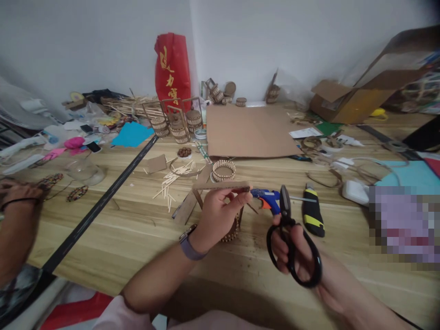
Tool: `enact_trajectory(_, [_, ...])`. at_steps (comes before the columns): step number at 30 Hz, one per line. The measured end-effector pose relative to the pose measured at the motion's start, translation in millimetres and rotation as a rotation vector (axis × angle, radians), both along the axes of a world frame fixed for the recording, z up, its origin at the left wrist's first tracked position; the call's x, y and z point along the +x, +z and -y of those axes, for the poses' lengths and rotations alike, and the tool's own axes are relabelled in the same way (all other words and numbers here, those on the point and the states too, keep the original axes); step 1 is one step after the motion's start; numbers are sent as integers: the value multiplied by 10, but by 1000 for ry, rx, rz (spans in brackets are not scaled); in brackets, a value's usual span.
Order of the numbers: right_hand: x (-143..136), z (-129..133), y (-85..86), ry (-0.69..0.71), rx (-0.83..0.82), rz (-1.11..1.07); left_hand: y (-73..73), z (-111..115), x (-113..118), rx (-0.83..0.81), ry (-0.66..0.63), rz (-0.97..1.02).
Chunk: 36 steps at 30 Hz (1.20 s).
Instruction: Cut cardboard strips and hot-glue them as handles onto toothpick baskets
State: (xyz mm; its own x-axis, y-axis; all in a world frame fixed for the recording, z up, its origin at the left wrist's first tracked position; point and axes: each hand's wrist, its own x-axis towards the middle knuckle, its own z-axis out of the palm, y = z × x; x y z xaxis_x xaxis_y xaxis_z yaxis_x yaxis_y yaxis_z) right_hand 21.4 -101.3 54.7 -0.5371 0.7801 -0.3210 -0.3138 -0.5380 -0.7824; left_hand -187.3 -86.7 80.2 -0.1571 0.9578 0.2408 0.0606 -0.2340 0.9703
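Note:
My left hand [220, 213] pinches the right end of a brown cardboard handle [209, 185], whose legs run down toward a small round basket [231, 233]. That basket, built of short sticks, is mostly hidden behind my left hand and wrist. In my right hand [299, 252] is a pair of black scissors [288, 220], blades pointing up and nearly closed, a little right of the handle's end. Just behind the scissors lies a blue hot glue gun [270, 196]. A stick ring [223, 171] sits on the table beyond the handle.
A black and yellow utility knife [313, 213] lies at the right. Loose sticks [175, 176] are scattered left of the ring. Behind stand a cardboard sheet [252, 130], finished baskets [179, 130] and a red bag [173, 68]. Another person's arm [17, 215] rests at the far left.

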Motion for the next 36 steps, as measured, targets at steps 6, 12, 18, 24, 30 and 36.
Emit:
enact_trajectory(6, [-25,416,141,179,-80,-25,-38,-22,5,16,52,-12])
enact_trajectory(12, [-178,489,133,206,-61,-11,-37,-22,64,66,48,-57])
enact_trajectory(18, [-245,396,214,191,-97,19,53,27,124,141,63,-170])
enact_trajectory(24, [-315,322,314,157,-102,97,70,62,160,157,61,-215])
enact_trajectory(30, [-376,327,315,138,-75,106,30,64,180,205,77,-228])
enact_trajectory(36, [-429,325,316,99,-59,140,29,61,192,228,66,-196])
